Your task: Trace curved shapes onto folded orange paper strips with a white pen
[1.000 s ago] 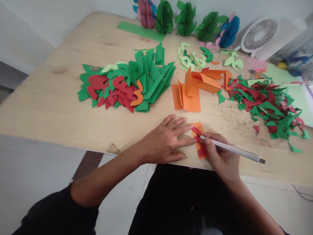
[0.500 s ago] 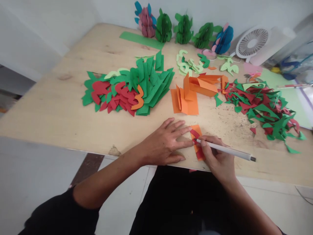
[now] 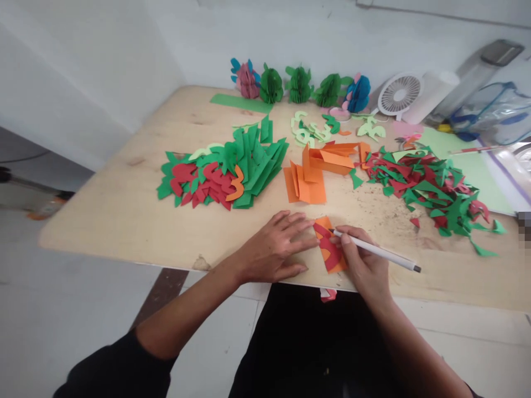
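A small orange paper (image 3: 339, 264) lies near the table's front edge, with a red paper cutout (image 3: 331, 250) flat on top of it. My left hand (image 3: 279, 246) lies palm down with its fingers apart, the fingertips at the left edge of the cutout. In my right hand (image 3: 369, 265) is a white pen (image 3: 381, 251), pinched between thumb and fingers. The pen's dark tip is at the upper right of the cutout, over the orange paper; whether it touches, I cannot tell.
Folded orange papers (image 3: 307, 185) lie just beyond my hands. Green folded papers (image 3: 257, 171) and red cutouts (image 3: 215, 185) are piled left. Scraps (image 3: 435, 185) heap at the right. Paper honeycomb figures (image 3: 299, 85), a white fan (image 3: 400, 95) and a white roll (image 3: 431, 98) line the wall.
The view has tilted up. My left fingers have drawn back to the left, uncovering more of the red cutout, and the pen tip has moved toward the cutout's upper right.
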`<action>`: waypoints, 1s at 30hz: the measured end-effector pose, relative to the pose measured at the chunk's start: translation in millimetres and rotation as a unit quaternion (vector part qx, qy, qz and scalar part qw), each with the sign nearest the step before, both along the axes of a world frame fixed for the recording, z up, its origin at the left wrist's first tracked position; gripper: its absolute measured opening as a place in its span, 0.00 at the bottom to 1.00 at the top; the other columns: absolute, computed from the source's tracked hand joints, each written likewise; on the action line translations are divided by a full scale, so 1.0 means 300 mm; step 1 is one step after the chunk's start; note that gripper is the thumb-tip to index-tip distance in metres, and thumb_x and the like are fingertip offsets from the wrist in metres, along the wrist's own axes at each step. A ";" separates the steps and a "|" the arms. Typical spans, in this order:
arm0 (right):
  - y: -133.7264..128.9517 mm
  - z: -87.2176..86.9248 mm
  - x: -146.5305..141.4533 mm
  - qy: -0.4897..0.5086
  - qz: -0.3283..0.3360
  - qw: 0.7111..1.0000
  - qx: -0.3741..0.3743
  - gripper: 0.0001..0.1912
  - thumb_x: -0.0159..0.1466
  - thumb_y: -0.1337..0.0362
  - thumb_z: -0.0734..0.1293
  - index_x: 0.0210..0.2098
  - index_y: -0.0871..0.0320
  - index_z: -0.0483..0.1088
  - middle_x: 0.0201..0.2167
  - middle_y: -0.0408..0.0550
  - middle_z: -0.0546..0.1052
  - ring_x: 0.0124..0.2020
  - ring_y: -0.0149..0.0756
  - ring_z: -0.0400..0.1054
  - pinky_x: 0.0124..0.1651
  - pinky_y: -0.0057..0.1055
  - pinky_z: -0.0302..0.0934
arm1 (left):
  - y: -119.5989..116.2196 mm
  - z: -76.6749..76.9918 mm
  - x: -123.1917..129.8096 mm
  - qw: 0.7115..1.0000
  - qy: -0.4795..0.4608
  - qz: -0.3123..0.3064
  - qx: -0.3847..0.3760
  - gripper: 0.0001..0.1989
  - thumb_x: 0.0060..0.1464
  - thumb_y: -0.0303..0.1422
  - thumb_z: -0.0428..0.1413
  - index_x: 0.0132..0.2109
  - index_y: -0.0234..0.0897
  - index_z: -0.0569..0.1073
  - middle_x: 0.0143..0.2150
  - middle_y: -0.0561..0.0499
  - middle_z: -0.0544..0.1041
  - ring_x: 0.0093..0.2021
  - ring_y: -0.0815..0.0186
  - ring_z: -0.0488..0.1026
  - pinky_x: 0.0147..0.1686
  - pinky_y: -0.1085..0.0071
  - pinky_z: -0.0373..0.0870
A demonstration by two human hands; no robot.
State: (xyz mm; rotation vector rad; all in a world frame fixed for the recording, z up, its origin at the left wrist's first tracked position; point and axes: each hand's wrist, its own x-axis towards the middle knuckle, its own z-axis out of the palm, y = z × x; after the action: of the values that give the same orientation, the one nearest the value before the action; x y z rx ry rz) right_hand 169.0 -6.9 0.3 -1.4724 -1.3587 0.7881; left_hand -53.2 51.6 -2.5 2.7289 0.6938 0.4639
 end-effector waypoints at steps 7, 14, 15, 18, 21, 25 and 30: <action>0.002 -0.020 0.008 0.014 0.015 1.000 0.005 0.14 0.66 0.53 0.64 0.42 0.54 0.75 0.33 0.48 0.81 0.37 0.38 0.77 0.41 0.35 0.72 | -0.035 0.008 0.017 0.999 -0.038 0.032 0.009 0.22 0.61 0.41 0.52 0.59 0.37 0.70 0.64 0.39 0.68 0.66 0.51 0.60 0.65 0.50 0.56; 0.001 -0.019 0.006 0.007 0.037 0.999 -0.017 0.15 0.65 0.51 0.64 0.41 0.55 0.76 0.33 0.48 0.81 0.35 0.38 0.77 0.35 0.32 0.72 | -0.075 0.030 0.049 0.998 -0.034 0.055 -0.024 0.24 0.59 0.41 0.54 0.60 0.41 0.69 0.66 0.42 0.66 0.68 0.51 0.58 0.66 0.50 0.54; 0.001 -0.018 0.007 0.004 0.037 0.999 -0.015 0.15 0.65 0.51 0.64 0.41 0.55 0.76 0.34 0.49 0.81 0.35 0.38 0.77 0.35 0.32 0.72 | -0.075 0.030 0.051 0.998 -0.031 0.056 -0.026 0.24 0.59 0.41 0.54 0.61 0.41 0.68 0.66 0.42 0.66 0.67 0.51 0.58 0.66 0.49 0.54; 0.003 -0.021 0.010 -0.002 0.037 0.999 -0.008 0.15 0.65 0.52 0.64 0.41 0.54 0.76 0.37 0.49 0.81 0.37 0.39 0.77 0.39 0.34 0.72 | -0.087 0.027 0.054 0.997 -0.034 0.060 -0.025 0.25 0.58 0.41 0.55 0.61 0.41 0.68 0.65 0.41 0.67 0.67 0.50 0.59 0.65 0.48 0.55; 0.004 -0.028 0.015 0.003 0.020 1.000 -0.002 0.14 0.65 0.52 0.64 0.42 0.53 0.75 0.39 0.49 0.81 0.40 0.40 0.77 0.44 0.38 0.72 | -0.117 0.020 0.066 0.994 -0.065 0.091 -0.014 0.21 0.59 0.39 0.53 0.58 0.37 0.70 0.60 0.40 0.71 0.64 0.51 0.62 0.63 0.49 0.59; 0.004 -0.025 0.017 -0.006 0.005 1.000 0.014 0.14 0.66 0.53 0.63 0.44 0.51 0.74 0.39 0.48 0.81 0.42 0.40 0.77 0.48 0.40 0.71 | -0.163 0.014 0.109 0.982 -0.114 0.149 -0.013 0.14 0.60 0.36 0.52 0.50 0.35 0.73 0.48 0.41 0.75 0.53 0.54 0.69 0.58 0.53 0.65; 0.006 -0.020 0.015 -0.010 0.002 0.999 0.033 0.14 0.67 0.54 0.62 0.46 0.52 0.74 0.41 0.49 0.81 0.44 0.39 0.76 0.48 0.38 0.71 | -0.188 0.015 0.189 0.969 -0.112 0.219 -0.024 0.10 0.57 0.38 0.56 0.41 0.35 0.74 0.42 0.44 0.72 0.45 0.55 0.68 0.51 0.54 0.68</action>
State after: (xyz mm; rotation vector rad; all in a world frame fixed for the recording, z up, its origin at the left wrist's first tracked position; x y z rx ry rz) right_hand 173.4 -5.1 -5.6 -1.4286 -1.3902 0.7266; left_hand 3.4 -4.8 1.9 2.4177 1.2276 0.8245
